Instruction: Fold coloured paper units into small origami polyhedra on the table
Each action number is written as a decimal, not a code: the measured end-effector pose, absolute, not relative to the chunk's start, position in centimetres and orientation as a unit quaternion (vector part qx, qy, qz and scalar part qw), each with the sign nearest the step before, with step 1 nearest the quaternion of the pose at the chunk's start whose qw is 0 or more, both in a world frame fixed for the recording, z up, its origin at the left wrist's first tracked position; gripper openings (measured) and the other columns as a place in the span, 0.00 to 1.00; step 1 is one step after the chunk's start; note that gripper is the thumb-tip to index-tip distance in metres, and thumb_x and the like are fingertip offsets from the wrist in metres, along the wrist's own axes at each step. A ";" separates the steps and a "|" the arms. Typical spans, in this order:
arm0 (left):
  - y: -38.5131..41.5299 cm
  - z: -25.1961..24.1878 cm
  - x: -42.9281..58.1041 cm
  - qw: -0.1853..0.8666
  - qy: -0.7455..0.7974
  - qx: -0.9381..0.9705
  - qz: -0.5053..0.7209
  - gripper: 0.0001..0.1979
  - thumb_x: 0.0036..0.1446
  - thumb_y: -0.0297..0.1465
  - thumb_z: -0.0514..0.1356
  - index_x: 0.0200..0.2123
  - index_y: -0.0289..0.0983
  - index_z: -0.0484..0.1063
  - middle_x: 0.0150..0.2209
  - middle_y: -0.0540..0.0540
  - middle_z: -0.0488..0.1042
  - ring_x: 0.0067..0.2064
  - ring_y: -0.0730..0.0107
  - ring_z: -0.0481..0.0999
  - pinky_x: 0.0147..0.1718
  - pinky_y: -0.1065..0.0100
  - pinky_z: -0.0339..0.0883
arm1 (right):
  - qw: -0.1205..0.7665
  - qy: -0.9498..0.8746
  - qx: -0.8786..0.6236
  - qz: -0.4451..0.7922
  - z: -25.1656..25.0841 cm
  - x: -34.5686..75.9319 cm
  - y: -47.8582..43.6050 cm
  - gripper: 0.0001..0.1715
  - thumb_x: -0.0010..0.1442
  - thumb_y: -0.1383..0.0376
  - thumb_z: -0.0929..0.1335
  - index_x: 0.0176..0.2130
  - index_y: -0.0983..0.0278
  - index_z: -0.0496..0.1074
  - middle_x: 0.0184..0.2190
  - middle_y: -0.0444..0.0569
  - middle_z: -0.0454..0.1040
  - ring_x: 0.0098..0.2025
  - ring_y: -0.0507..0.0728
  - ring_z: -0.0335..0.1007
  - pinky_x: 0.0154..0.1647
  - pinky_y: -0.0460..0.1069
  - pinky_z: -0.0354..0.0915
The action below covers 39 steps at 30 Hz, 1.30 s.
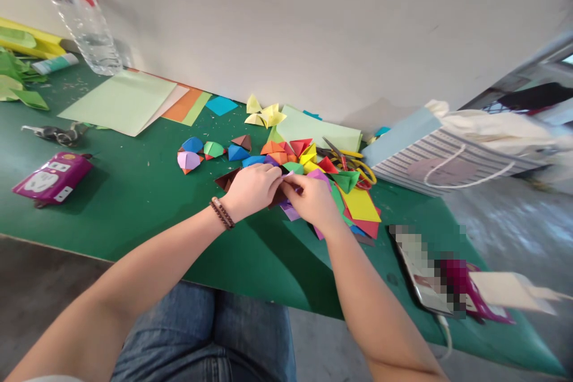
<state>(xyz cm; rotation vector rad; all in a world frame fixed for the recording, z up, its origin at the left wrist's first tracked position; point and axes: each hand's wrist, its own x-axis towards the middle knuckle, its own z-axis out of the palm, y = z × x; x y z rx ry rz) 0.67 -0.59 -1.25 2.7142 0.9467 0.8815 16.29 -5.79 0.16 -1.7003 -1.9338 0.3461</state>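
Observation:
My left hand point(253, 189) and my right hand point(311, 198) meet over the green table point(147, 191), fingers pinched together on a small piece of folded purple paper point(286, 178). A beaded bracelet sits on my left wrist. Just beyond my fingers lies a heap of folded coloured paper shapes point(290, 155). Flat coloured paper squares point(358, 206) lie under and to the right of my right hand. A dark brown paper piece point(226, 179) shows beside my left hand.
A clear plastic bottle point(85, 18) stands at the back left by large paper sheets point(120, 101). Yellow-handled scissors point(353, 161), a striped paper bag point(439, 161), a magenta packet point(54, 176) and a phone point(425, 274) are also on the table. White wall behind.

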 end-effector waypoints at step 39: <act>-0.8 -1.1 0.9 0.140 0.337 0.882 0.297 0.10 0.59 0.24 0.51 0.30 0.35 0.71 0.30 0.44 0.76 0.32 0.65 0.75 0.31 0.66 0.65 | 0.161 -0.722 -0.673 -0.015 0.2 15.1 -6.0 0.15 0.63 0.66 0.61 0.30 0.63 0.74 0.28 0.50 0.77 0.29 0.57 0.69 0.28 0.50 0.49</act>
